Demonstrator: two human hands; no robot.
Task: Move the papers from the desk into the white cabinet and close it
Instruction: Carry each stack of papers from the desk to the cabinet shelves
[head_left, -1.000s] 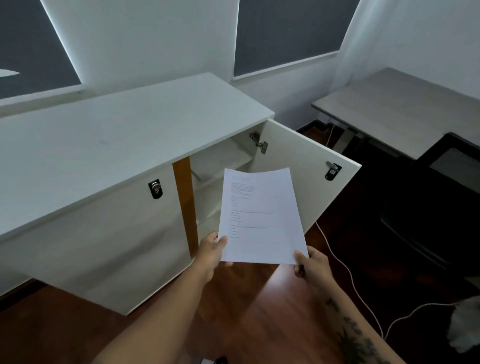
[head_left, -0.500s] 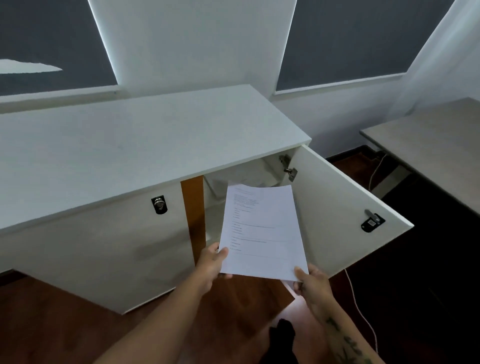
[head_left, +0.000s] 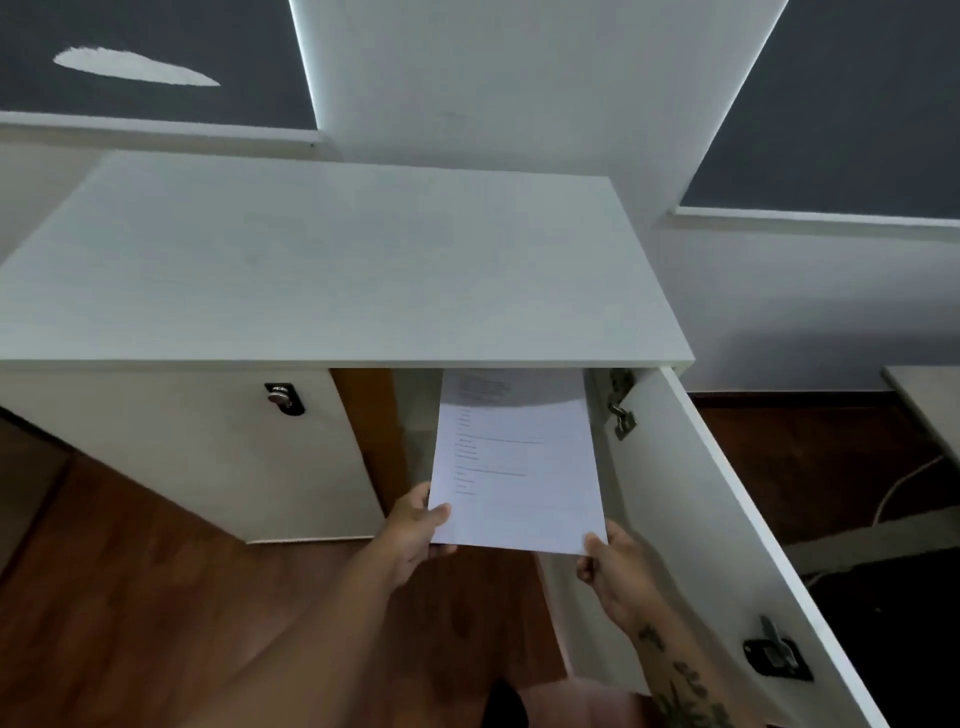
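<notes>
The white papers (head_left: 514, 467), printed with a few lines of text, are held flat with their far edge under the top of the white cabinet (head_left: 332, 270), inside its open right compartment. My left hand (head_left: 415, 527) pinches the near left corner, thumb on top. At the near right corner my right hand (head_left: 610, 566) pinches the sheets the same way. The cabinet's right door (head_left: 691, 545) stands swung open toward me on the right, its hinge (head_left: 621, 410) visible. The inside of the compartment is mostly hidden by the papers and the top.
The cabinet's left door (head_left: 182, 447) is closed, with a lock (head_left: 283, 399) near its upper right. An orange-brown divider (head_left: 363, 415) separates the compartments. A latch (head_left: 776, 657) sits on the open door. Wooden floor (head_left: 104, 597) lies below; a desk corner (head_left: 930, 400) and cable (head_left: 904, 480) are at right.
I have come closer and more square to the cabinet. Both hands pushed the papers forward, so their far edge now sits under the cabinet top inside the open compartment.
</notes>
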